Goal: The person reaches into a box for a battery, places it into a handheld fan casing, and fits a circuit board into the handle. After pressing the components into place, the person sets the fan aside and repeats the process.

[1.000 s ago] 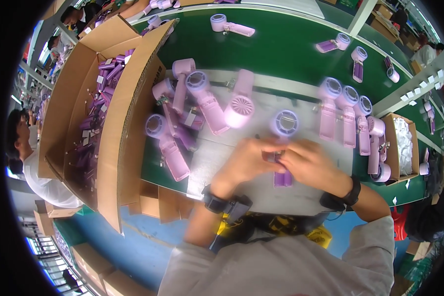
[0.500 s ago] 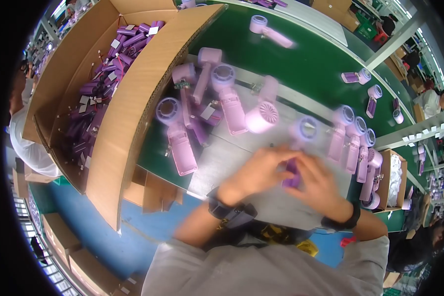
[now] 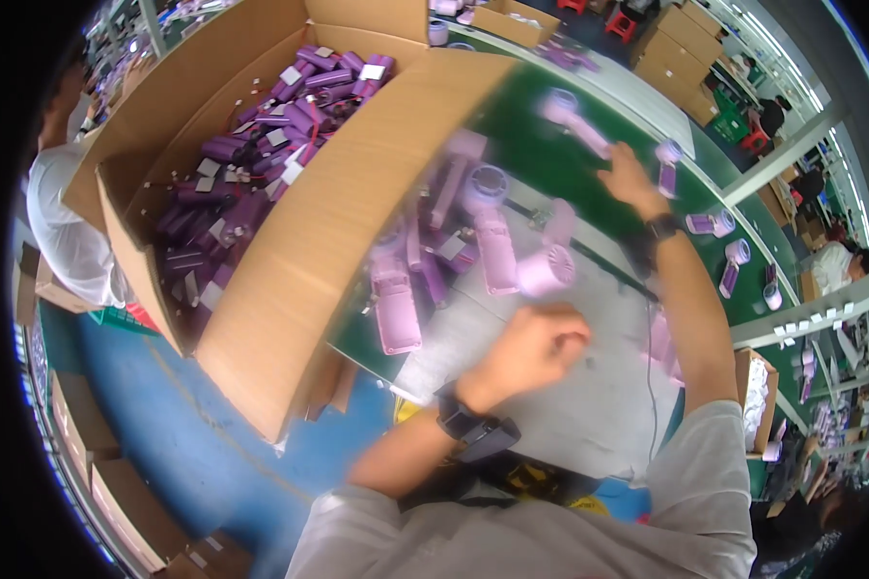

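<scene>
My right hand (image 3: 635,183) reaches far forward over the green belt, thumb and forefinger apart. Its fingertips are by the handle end of a pale purple handheld fan (image 3: 572,121); whether they touch is unclear. Over the grey work mat (image 3: 550,415), my left hand (image 3: 536,352) is closed in a loose curl, with nothing visible in it. Just beyond it lies a pink fan with a ribbed round head (image 3: 546,270). Left of that are fan bodies with hollow, uncovered handles (image 3: 497,256). A fan with a purple battery in its handle (image 3: 668,166) lies right of my right hand.
A large cardboard box (image 3: 357,193) at the left holds many purple batteries (image 3: 304,111) with wires and white pads. More fans (image 3: 713,224) line the belt at right. A small carton (image 3: 758,391) with white contents stands beyond my right arm. Other people work nearby.
My hands have parted; the fan between them is no longer there. My right hand has swung forward over the belt. Another fan with a battery now lies there. The view has shifted.
</scene>
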`<state>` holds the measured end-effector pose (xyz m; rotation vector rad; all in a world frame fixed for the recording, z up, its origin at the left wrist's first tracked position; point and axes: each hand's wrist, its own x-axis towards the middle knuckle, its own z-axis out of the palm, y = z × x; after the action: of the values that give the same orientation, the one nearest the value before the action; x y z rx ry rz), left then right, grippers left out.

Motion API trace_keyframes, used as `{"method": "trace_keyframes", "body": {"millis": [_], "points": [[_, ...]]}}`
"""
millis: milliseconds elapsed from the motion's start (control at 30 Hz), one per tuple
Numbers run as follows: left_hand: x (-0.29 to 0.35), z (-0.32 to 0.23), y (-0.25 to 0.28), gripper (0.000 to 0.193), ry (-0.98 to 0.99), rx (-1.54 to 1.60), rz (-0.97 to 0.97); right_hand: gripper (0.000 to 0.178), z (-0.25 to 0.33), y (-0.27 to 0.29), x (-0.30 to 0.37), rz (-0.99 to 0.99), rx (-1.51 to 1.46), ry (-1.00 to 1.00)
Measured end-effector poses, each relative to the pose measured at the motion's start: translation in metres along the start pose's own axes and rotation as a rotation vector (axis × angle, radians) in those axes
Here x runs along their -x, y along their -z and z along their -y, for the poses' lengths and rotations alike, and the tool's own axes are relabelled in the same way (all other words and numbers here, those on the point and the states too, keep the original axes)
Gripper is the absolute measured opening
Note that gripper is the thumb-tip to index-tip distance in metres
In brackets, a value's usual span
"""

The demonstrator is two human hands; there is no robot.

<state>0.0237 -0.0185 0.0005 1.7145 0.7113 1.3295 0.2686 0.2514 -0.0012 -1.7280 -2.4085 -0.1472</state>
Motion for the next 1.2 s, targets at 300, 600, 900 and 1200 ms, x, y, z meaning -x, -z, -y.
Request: {"method": "trace_keyframes", "body": {"millis": [300,600,900,1200], "points": [[-0.004,-0.005,-0.005,0.004,-0.013,0.031,-0.103,0.033,-0.029,-0.021,-0.023,0.260,0.068,-0.183],[-0.007,-0.011,0.007,0.011,-0.118,-0.321,-0.553,0.032,0.080,0.096,0.111,0.203,-0.129,-0.211],[-0.006,-0.023,0.106,0.037,0.584,-1.006,-0.341,0.039,0.151,0.119,0.291,0.075,-0.211,-0.045],[-0.006,-0.007,0.128,0.018,0.382,-1.123,-0.323,0.043,0.169,0.102,0.318,0.186,-0.412,0.067]]}}
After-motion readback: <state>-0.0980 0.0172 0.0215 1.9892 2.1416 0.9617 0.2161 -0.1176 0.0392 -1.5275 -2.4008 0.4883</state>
